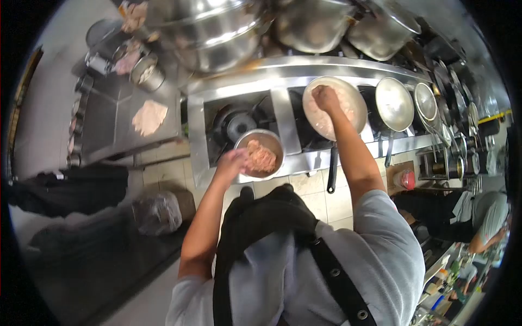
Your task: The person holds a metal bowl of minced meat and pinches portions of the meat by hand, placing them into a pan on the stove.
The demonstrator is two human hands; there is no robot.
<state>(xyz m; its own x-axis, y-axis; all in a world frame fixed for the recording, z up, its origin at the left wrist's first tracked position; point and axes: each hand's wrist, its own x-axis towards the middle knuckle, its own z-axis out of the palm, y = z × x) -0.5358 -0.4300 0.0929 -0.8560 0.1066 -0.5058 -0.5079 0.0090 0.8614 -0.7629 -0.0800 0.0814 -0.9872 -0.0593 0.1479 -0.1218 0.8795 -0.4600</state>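
Note:
My left hand [232, 163], a little blurred, is at the left rim of a round metal bowl [281, 151], its fingers closed over the edge. Pieces of raw, pinkish meat [262, 158] lie inside the bowl, which is at the stove's front edge by the left burner. My right hand [326, 99] is over a wide frying pan [356, 103] on the middle burner, with fingers bunched and pointing down. What those fingers hold is hidden. Pale pieces of meat [343, 99] lie spread in the pan. Its black handle [332, 173] points towards me.
Large steel pots [217, 51] stand behind the stove. Right of my pan are another frying pan [395, 106] and a strainer [426, 101]. A flat piece of meat [150, 118] lies on the left steel counter [103, 127]. Another person [484, 217] is at the far right.

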